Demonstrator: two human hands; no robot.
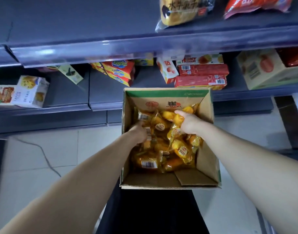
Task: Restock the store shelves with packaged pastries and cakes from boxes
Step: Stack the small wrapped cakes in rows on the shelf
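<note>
While both arms reach inside the cardboard box [207,159], the left grip [140,133] pinches a barcoded packet [149,133] and the right grip [189,125] clutches yellow pastry packets [182,151]; bare box floor lies open toward its near wall, the lower shelf [68,92] beyond its far rim.

Left hand [139,132]: bare on my feed; I see the back of it and the thumb, the fingers mostly hidden.
Right hand [189,124]: bare; the back, knuckles and thumb are plain to me.
Left forearm [87,174]: bare along all I can see, out to my frame's lower left corner.
Right forearm [246,157]: bare likewise, out to the right edge.
Dark garment [150,213]: plain black cloth low in my view; I cannot tell trousers from apron.
</note>
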